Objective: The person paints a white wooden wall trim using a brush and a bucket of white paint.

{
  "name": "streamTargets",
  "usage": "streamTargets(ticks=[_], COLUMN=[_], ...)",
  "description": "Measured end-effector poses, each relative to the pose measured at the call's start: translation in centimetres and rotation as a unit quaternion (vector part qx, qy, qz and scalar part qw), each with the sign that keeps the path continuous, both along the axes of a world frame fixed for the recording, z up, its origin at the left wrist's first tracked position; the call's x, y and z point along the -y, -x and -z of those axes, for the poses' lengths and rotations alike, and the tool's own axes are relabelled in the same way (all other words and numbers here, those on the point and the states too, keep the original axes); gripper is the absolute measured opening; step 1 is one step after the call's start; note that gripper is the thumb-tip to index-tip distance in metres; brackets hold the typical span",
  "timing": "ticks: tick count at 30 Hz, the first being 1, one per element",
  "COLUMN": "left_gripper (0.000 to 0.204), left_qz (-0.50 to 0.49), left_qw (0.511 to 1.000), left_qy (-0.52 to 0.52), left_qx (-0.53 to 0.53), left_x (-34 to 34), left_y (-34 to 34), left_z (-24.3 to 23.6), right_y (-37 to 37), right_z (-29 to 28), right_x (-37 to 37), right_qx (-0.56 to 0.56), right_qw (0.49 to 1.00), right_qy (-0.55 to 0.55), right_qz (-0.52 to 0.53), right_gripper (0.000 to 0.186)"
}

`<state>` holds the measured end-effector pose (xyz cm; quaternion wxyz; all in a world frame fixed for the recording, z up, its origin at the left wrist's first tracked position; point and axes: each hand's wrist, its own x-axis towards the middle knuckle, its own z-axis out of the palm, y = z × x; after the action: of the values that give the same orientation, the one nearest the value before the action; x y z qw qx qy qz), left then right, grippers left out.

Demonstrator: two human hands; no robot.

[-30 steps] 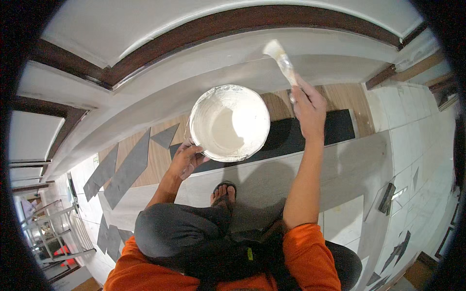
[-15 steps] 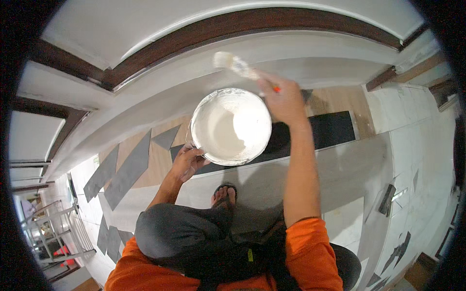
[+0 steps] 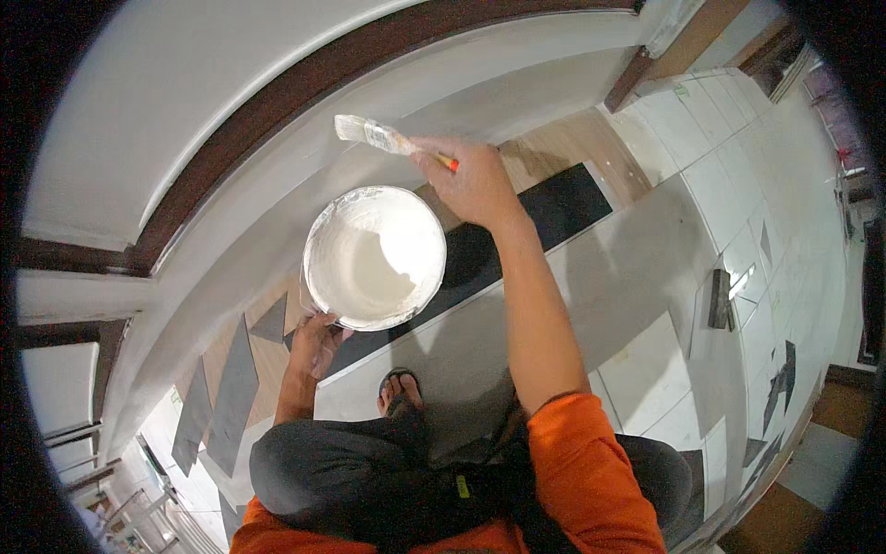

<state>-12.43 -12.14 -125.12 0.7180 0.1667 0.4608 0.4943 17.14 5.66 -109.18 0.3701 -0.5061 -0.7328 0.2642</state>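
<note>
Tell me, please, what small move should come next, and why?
Probably lay the brush on the wall: the right hand holds it clear of the bucket, its whitish bristles pointing left, though contact is unclear. The left hand holds the bucket.

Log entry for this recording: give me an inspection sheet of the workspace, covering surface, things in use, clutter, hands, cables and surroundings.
Surface: grey floor beside a black strip and wood-look boards.
Things in use: bucket with off-white contents; paintbrush, bristles outside the bucket.
Clutter: grey cut pieces at left; dark block at right.
Hands: left hand holds the bucket's edge; right hand grips the paintbrush.
Cables: nothing seen.
Surroundings: pale wall, dark brown trim, white tiles.
</note>
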Motion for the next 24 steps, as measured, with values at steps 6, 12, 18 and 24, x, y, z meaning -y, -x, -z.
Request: streamTargets(ticks=[6, 12, 18, 24], left_gripper=[0.045, 0.046, 0.044, 0.04], left_qz=[0.006, 0.003, -0.008, -0.005], left_qw=[1.0, 1.0, 1.0, 1.0], left_qy=[-0.013, -0.005, 0.016, 0.014], left_qx=[-0.005, -0.001, -0.007, -0.004], left_x=[-0.9, -1.0, -1.5, -1.7], left_y=[-2.0, -3.7, -4.3, -5.6], left_z=[-2.0, -1.7, -1.4, -0.5], right_y=[-8.4, -17.0, -12.7, -3.5], right_z=[-4.2, -4.9, -1.5, -0.5], right_x=[-3.7, -5.4, -5.8, -0.3], right_qx=[0.058, 0.046, 0.053, 0.006], right_qw=[0.993, 0.956, 0.931, 0.974], right_qy=[-0.027, -0.109, -0.129, -0.135], right_qz=[0.099, 0.269, 0.338, 0.182], right_gripper=[0.036, 0.037, 0.029, 0.033])
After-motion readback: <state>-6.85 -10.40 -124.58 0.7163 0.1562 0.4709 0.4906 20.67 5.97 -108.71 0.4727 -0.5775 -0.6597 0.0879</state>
